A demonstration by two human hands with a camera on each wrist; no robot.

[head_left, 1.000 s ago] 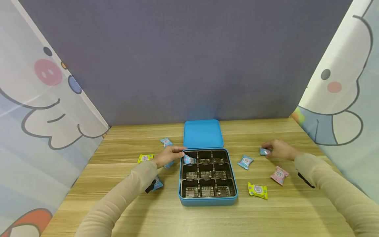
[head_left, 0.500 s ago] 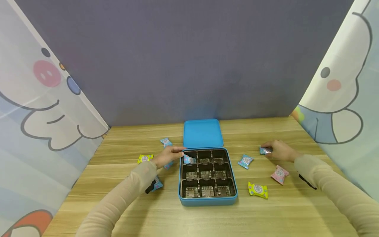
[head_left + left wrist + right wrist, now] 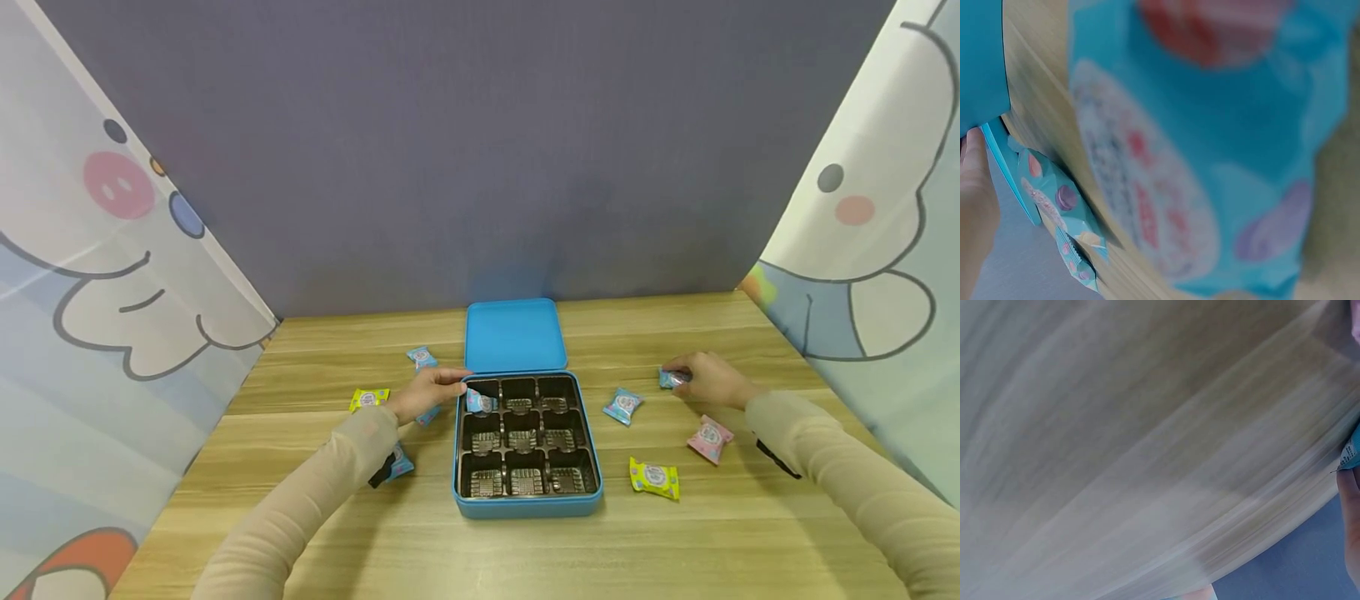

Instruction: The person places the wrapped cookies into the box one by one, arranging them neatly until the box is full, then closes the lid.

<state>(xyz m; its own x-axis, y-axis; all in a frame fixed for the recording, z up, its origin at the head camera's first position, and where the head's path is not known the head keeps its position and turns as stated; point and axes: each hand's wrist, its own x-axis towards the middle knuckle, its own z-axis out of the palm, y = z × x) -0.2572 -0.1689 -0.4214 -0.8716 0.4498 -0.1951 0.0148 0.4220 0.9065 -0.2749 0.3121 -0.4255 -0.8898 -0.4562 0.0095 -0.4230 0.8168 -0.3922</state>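
Note:
A blue tin box (image 3: 525,507) with a black tray of several compartments lies at the middle of the table. One blue wrapped candy (image 3: 480,402) sits in its far left compartment. My left hand (image 3: 427,395) holds the tin's far left corner, thumb at the left rim and fingers along the back edge. In the left wrist view, that hand's fingertips (image 3: 975,142) meet the blue tin. Off to the right, my right hand (image 3: 708,380) pinches another blue wrapped candy (image 3: 670,379) at table level. Only an end of this candy (image 3: 1351,452) shows in the right wrist view.
Behind the tin lies its flat blue lid (image 3: 515,336). Right of it are a blue candy (image 3: 622,406), a pink candy (image 3: 709,439) and a yellow candy (image 3: 654,478). Leftward, a yellow candy (image 3: 369,399) and several blue candies (image 3: 422,357) lie around the left arm. A grey panel (image 3: 480,150) stands behind.
Both hands keep nearly the same places: the left at the tin's corner, the right at the blue candy. The head view has shifted slightly.

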